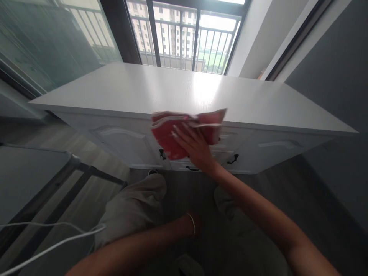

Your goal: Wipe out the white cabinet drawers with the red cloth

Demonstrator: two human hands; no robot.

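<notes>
Our right hand point(195, 147), fingers spread, presses red cloth point(178, 132) flat on white cabinet point(129, 90) front edge; wiping midway, we judge; left hand unseen.

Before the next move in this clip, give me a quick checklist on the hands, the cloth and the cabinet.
1. Right hand flat on the red cloth: ok.
2. Cloth draped over the front edge of the white cabinet: ok.
3. Fingers spread, not gripping: ok.
4. Left hand visible: not ok, only the left wrist with a bangle shows.
5. Drawers under the cloth closed: cannot tell.
</notes>
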